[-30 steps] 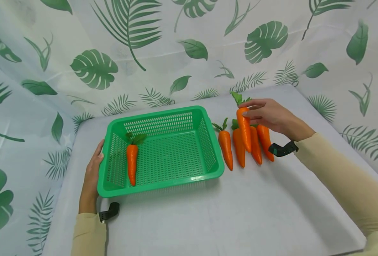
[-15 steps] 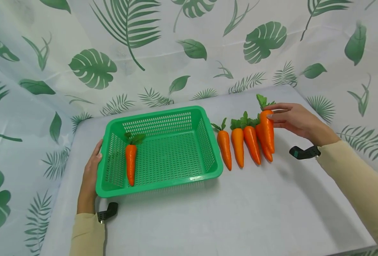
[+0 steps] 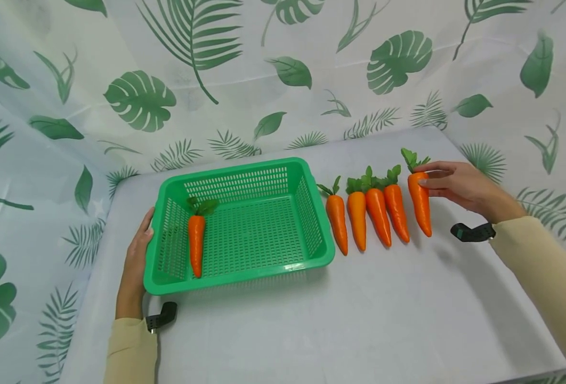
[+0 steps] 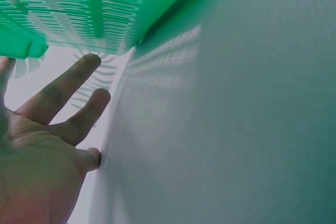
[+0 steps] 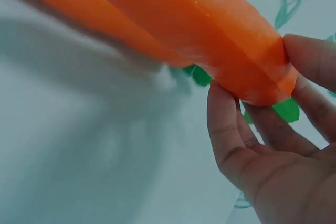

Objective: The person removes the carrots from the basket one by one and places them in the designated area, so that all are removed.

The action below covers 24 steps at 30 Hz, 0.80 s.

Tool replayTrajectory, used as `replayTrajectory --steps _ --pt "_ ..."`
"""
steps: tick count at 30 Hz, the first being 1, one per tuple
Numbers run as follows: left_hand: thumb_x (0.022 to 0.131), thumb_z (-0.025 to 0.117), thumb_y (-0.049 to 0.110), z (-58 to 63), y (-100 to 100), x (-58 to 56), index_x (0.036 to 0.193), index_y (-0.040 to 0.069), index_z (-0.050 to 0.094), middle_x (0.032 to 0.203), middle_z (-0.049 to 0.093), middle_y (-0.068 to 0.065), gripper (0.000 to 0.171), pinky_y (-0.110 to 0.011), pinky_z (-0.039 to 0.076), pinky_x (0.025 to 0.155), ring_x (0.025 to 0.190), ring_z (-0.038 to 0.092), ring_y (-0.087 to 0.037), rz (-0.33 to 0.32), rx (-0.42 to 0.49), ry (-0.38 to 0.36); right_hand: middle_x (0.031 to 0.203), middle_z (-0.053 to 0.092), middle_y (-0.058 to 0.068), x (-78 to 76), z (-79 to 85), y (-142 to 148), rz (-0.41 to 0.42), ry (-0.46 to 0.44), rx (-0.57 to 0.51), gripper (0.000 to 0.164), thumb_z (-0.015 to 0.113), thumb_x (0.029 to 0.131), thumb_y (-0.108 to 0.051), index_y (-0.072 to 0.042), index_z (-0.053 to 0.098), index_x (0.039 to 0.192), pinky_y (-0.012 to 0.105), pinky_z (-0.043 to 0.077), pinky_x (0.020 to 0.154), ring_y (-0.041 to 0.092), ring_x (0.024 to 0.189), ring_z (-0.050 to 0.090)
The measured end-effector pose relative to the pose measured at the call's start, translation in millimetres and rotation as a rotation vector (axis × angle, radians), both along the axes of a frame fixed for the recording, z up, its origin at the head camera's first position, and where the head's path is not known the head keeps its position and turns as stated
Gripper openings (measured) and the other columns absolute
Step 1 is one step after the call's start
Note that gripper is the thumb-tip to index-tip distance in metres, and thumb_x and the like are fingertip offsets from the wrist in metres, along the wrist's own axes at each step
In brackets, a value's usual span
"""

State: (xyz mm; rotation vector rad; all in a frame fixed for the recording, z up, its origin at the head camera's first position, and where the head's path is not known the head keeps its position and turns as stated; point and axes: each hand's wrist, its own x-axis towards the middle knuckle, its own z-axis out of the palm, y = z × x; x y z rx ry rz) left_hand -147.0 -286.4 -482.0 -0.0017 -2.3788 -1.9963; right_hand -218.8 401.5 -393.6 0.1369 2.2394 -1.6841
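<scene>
My right hand (image 3: 465, 186) pinches a carrot (image 3: 419, 200) near its leafy top, at the right end of a row of carrots. In the right wrist view the held carrot (image 5: 210, 30) hangs with its thick end between the thumb and fingers. My left hand (image 3: 136, 256) lies against the left side of a green plastic basket (image 3: 237, 277). In the left wrist view the fingers (image 4: 63, 87) are fairly straight and spread beside the basket's slotted wall (image 4: 89, 9). One carrot (image 3: 196, 242) lies inside the basket, near its left wall.
Several carrots (image 3: 378, 216) lie side by side on the white table (image 3: 360, 320), right of the basket, leaves pointing away. The nearest carrot (image 3: 337, 221) is close to the basket's right wall. A leaf-patterned cloth (image 3: 244, 80) stands behind and around the table.
My right hand has carried its carrot rightward, from above the other carrots to beyond the row's right end, and slightly lower. The left hand and basket stay in place.
</scene>
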Motion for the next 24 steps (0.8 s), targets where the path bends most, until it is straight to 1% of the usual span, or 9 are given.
replayTrajectory --steps 2,3,6,9,12,14,18,21,24 --pt "0.117 0.034 0.044 0.1 0.2 -0.4 0.171 0.038 0.026 0.176 0.020 0.008 0.055 -0.037 0.025 0.119 0.151 0.027 -0.018 -0.004 0.006 0.002 0.116 0.070 -0.011 -1.5 -5.5 2.9 0.016 0.004 0.041 0.021 0.063 0.110 -0.017 -0.031 0.073 0.122 0.026 0.057 0.090 0.012 0.102 0.068" --pt "0.117 0.034 0.044 0.1 0.3 -0.4 0.171 0.038 0.026 0.176 0.020 0.008 0.055 -0.037 0.025 0.119 0.151 0.027 -0.017 -0.005 0.006 0.002 0.116 0.069 -0.011 -2.4 -8.5 4.1 0.023 0.005 0.067 0.022 0.063 0.110 -0.019 -0.028 0.072 0.127 0.025 0.056 0.090 0.011 0.103 0.067" --pt "0.117 0.034 0.044 0.0 0.2 0.5 0.172 0.038 0.026 0.176 0.021 0.008 0.055 -0.036 0.025 0.119 0.151 0.027 -0.017 -0.001 -0.005 0.002 0.124 0.067 -0.008 -5.0 -17.0 6.7 0.050 0.016 0.146 0.040 0.062 0.111 -0.022 -0.012 0.060 0.149 0.026 0.056 0.092 0.009 0.104 0.066" --pt "0.118 0.034 0.043 0.0 0.0 1.3 0.172 0.038 0.026 0.176 0.021 0.008 0.055 -0.036 0.026 0.118 0.150 0.028 -0.017 0.001 -0.003 -0.001 0.138 0.062 0.006 -7.0 -24.2 7.9 0.077 0.023 0.215 0.058 0.060 0.112 -0.024 0.004 0.043 0.159 0.027 0.055 0.094 0.007 0.104 0.065" --pt "0.117 0.034 0.044 -0.2 -0.1 0.7 0.172 0.038 0.026 0.176 0.021 0.007 0.055 -0.034 0.028 0.116 0.149 0.029 -0.017 -0.002 0.004 -0.005 0.150 0.052 0.021 -8.5 -29.7 7.8 0.093 0.025 0.257 0.061 0.059 0.112 -0.025 0.007 0.039 0.160 0.028 0.055 0.094 0.004 0.104 0.063" --pt "0.117 0.034 0.044 -0.2 -0.1 0.0 0.171 0.038 0.026 0.176 0.021 0.007 0.055 -0.030 0.030 0.114 0.149 0.030 -0.017 -0.002 0.006 -0.004 0.154 0.047 0.027 -9.6 -32.4 6.9 0.100 0.027 0.268 0.061 0.059 0.113 -0.026 0.007 0.039 0.160 0.027 0.055 0.094 0.004 0.103 0.062" --pt "0.117 0.034 0.044 -0.2 -0.1 -0.6 0.171 0.038 0.027 0.176 0.022 0.007 0.055 -0.021 0.037 0.106 0.145 0.034 -0.018 0.001 0.009 0.000 0.157 0.044 0.030 -12.3 -35.8 4.4 0.112 0.022 0.301 0.061 0.058 0.113 -0.027 0.007 0.040 0.160 0.028 0.054 0.094 0.008 0.107 0.061" --pt "0.117 0.034 0.044 -0.6 -0.3 -0.9 0.171 0.038 0.027 0.176 0.023 0.006 0.055 -0.018 0.040 0.100 0.141 0.036 -0.019 0.003 0.016 0.001 0.157 0.043 0.031 -14.5 -37.4 2.1 0.128 0.020 0.334 0.061 0.058 0.113 -0.029 0.006 0.041 0.160 0.028 0.055 0.094 0.017 0.114 0.059" --pt "0.117 0.035 0.045 -1.3 -0.8 -1.2 0.171 0.039 0.027 0.176 0.023 0.006 0.055 -0.017 0.041 0.099 0.140 0.037 -0.019 0.005 0.017 -0.002 0.157 0.042 0.033 -16.3 -39.3 -0.7 0.140 0.026 0.356 0.060 0.057 0.113 -0.029 0.007 0.041 0.159 0.029 0.055 0.092 0.025 0.118 0.057"
